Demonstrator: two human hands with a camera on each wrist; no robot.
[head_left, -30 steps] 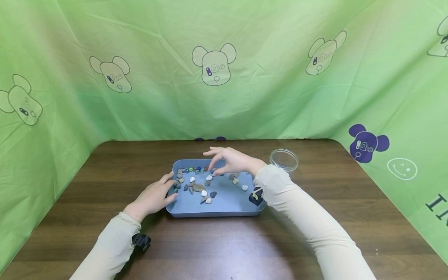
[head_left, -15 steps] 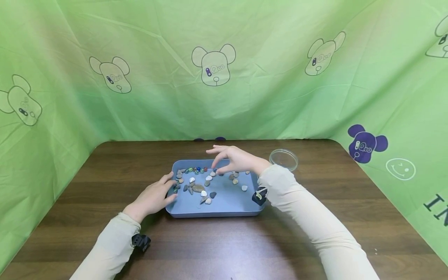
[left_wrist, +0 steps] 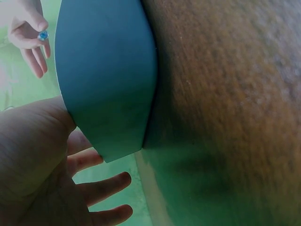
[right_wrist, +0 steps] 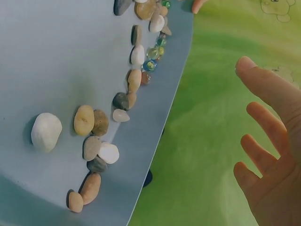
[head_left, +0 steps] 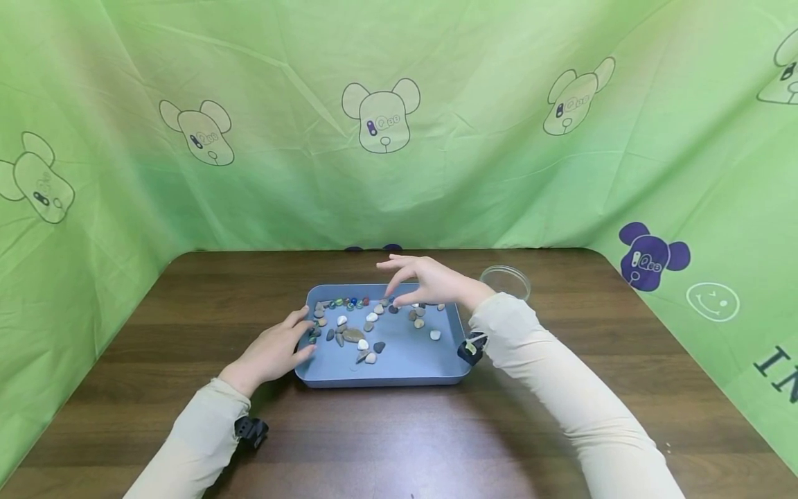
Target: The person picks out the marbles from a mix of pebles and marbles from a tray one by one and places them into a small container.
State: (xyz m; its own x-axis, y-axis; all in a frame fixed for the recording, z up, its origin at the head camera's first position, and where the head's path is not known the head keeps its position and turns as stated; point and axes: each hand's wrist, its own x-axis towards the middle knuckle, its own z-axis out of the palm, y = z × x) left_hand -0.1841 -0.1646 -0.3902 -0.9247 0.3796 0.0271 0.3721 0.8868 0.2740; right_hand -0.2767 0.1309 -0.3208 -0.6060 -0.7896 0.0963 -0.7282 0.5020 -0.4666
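Note:
A blue tray [head_left: 399, 371] sits mid-table and holds scattered pebbles [head_left: 354, 335] and a row of glass marbles [head_left: 349, 303] along its far rim. My left hand [head_left: 293, 336] rests with straight fingers against the tray's left rim; the left wrist view shows the tray's outer wall [left_wrist: 106, 80] beside the palm. My right hand [head_left: 395, 298] hovers over the tray's far side. Its thumb and forefinger pinch a blue marble [left_wrist: 43, 35], and the other fingers [right_wrist: 263, 122] are spread. The right wrist view looks down on pebbles [right_wrist: 46, 132] and marbles [right_wrist: 150, 64] near the rim.
A clear round dish [head_left: 506, 281] stands on the brown table [head_left: 399, 443] just right of the tray's far corner, behind my right wrist. Green printed cloth [head_left: 399, 138] walls in the table at the back and on both sides.
My right hand has risen from the marble row and moved right toward the dish, its thumb and forefinger still pinched together. The left hand and the tray have stayed put.

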